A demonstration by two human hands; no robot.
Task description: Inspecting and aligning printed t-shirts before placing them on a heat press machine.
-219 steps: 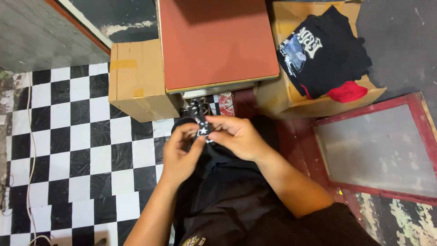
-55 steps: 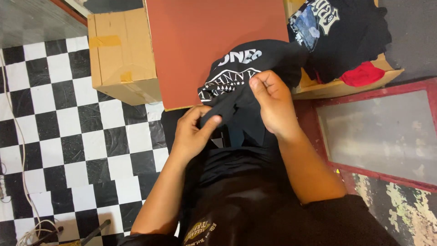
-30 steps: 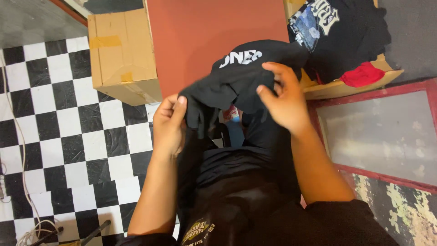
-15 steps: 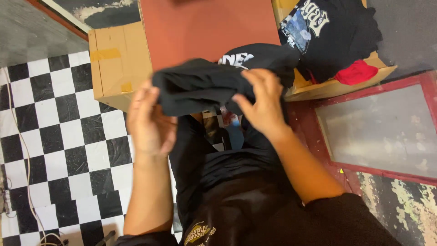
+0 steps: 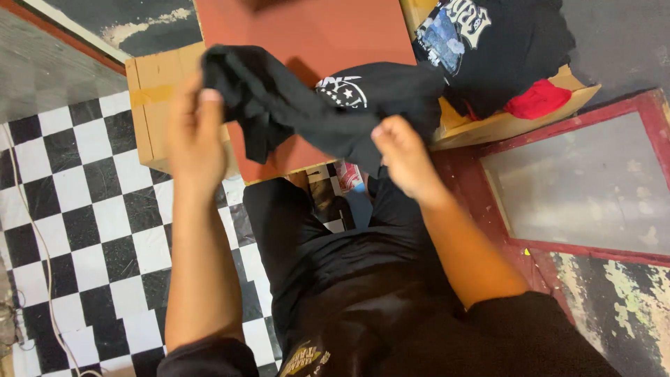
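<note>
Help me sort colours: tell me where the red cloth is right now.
In the head view the red cloth sits at upper right, in the open cardboard box, tucked against the black printed shirts, right of the right hand.

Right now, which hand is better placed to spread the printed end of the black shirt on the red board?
Right hand, probably: it grips the black shirt just below the white print.
</note>
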